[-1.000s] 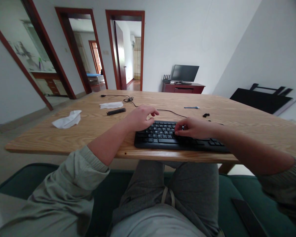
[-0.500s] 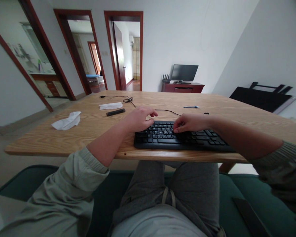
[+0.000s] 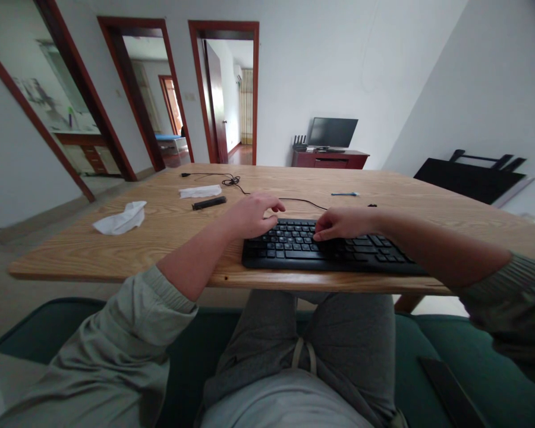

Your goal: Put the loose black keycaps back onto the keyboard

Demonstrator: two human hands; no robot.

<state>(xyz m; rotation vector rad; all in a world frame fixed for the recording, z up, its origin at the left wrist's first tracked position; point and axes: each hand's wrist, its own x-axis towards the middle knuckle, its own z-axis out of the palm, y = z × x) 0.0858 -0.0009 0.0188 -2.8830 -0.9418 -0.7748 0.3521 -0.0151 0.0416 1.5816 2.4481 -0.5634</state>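
Observation:
A black keyboard (image 3: 294,254) lies along the front edge of the wooden table. My left hand (image 3: 255,215) is over its upper left corner, thumb and fingers apart and slightly bent, with nothing visible between them. The thumb is at the keyboard's edge; I cannot tell whether it touches. My right hand (image 3: 339,223) is low over the middle keys, its thumb and fingers pinched together. Whatever those fingertips hold, if anything, is hidden. The right hand and forearm cover part of the keyboard's right half.
On the wooden table (image 3: 410,196) a black cable (image 3: 232,180) runs behind the keyboard. To the left lie a black bar-shaped object (image 3: 209,203), a flat white tissue (image 3: 200,191) and a crumpled tissue (image 3: 121,219). A thin blue stick-like tool (image 3: 345,194) lies farther back.
My right hand's fingers have shifted very slightly over the same keys. My left hand and the keyboard stay where they were.

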